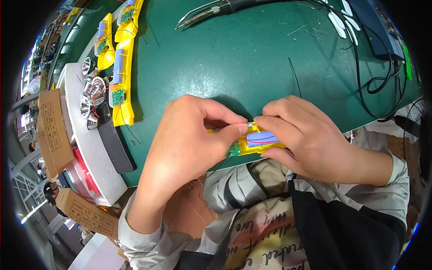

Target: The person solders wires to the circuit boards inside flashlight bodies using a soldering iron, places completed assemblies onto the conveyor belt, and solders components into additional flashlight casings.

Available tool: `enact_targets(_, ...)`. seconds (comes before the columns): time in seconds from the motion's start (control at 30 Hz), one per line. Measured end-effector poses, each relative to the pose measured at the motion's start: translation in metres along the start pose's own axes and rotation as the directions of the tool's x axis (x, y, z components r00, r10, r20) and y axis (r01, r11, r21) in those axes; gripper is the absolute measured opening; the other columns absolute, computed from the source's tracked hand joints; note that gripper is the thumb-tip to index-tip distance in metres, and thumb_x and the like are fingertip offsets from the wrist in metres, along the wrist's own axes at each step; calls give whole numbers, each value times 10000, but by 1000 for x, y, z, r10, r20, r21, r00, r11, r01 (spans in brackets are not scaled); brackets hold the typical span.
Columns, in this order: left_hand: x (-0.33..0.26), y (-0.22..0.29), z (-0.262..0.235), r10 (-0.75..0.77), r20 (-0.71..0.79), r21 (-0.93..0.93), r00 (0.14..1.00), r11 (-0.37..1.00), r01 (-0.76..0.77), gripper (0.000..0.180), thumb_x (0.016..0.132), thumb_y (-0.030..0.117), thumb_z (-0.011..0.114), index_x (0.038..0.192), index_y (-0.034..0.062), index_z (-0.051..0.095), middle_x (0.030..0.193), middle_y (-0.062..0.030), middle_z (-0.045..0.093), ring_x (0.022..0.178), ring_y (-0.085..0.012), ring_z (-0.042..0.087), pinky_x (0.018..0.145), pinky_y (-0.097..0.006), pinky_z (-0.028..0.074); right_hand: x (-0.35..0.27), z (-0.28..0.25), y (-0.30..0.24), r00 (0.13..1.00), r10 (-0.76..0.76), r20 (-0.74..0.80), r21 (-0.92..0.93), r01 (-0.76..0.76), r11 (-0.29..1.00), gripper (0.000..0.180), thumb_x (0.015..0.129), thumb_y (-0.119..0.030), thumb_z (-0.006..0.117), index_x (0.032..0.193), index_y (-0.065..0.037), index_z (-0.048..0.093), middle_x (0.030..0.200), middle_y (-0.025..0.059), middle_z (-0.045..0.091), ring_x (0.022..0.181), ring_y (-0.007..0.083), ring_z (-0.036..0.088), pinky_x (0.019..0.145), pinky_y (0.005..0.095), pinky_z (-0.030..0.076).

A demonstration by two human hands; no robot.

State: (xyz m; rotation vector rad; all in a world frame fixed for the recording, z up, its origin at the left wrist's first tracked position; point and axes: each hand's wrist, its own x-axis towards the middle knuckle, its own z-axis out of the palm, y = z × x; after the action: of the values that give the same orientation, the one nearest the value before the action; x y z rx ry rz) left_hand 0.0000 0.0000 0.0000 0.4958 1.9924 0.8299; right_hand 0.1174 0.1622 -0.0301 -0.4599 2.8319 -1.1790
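At the near edge of the green work surface (pixel 252 58), both hands close on a yellow half-shell (pixel 252 146) that carries a blue cylindrical cell (pixel 262 136) and a small green circuit board (pixel 233 150). The main risk looks to be the thin red wire (pixel 265 142) across the cell: a sideways tug from either thumb could pull it off its joint, and because the shell hangs right at the edge, a slip of the grip could drop it into the lap. The left hand (pixel 184 144) arches over the shell's left end, forefinger and thumb pinched together at its upper rim. The right hand (pixel 306 139) cups the right end, fingers curled over the top, thumb beneath. Both forearms come up from the lower edge, wrists bent inward. Toward the far left corner lie more yellow shells (pixel 122 67), beside silver reflectors (pixel 92 96) on a white foam tray (pixel 96 166). A soldering iron (pixel 211 10) rests near the far edge.
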Motion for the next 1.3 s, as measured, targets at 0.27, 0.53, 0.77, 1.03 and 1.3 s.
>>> enact_targets(0.27, -2, -1, 3, 139, 35, 103, 990, 984, -142, 133, 773, 43, 615, 850, -63, 636, 806, -98, 629, 751, -119, 588, 682, -257, 481, -3, 4, 1, 993, -47, -105, 14, 49, 999, 478, 569, -58, 723, 996, 12, 518, 947, 134, 483, 825, 292, 507, 719, 364, 431)
enact_targets(0.53, 0, 13, 2, 5, 70, 152, 998, 988, -15, 145, 774, 73, 632, 858, -45, 643, 796, -109, 620, 732, -123, 581, 680, -257, 479, -4, 11, 5, 979, -80, -189, 29, 87, 996, 353, 574, -56, 679, 872, 31, 513, 861, 111, 478, 795, 240, 479, 706, 304, 432)
enact_targets(0.77, 1, 12, 5, -8, 1, 199, 1000, 980, 8, 126, 771, 49, 629, 848, -50, 644, 770, -100, 610, 741, -122, 580, 690, -249, 475, -3, 8, 8, 987, -101, -128, -50, 95, 994, 256, 601, -53, 621, 818, 31, 515, 799, 107, 454, 761, 229, 463, 672, 291, 424)
enact_targets(1.03, -17, -10, 5, 348, 23, 335, 937, 881, -335, 396, 641, 216, 745, 948, -1, 622, 846, -111, 608, 762, -245, 576, 689, -305, 444, -11, 13, 14, 961, -80, -266, -147, 42, 988, 311, 594, -114, 612, 890, -23, 580, 842, 41, 521, 734, 175, 489, 633, 324, 367)
enact_targets(1.3, -23, -31, 31, 570, -279, 388, 773, 803, -452, 439, 518, 235, 801, 883, 45, 650, 812, -48, 605, 687, -193, 552, 601, -281, 438, -9, 27, 22, 830, -258, -495, -347, 83, 934, 272, 542, -157, 625, 812, -122, 620, 777, -20, 530, 627, 124, 431, 579, 305, 316)
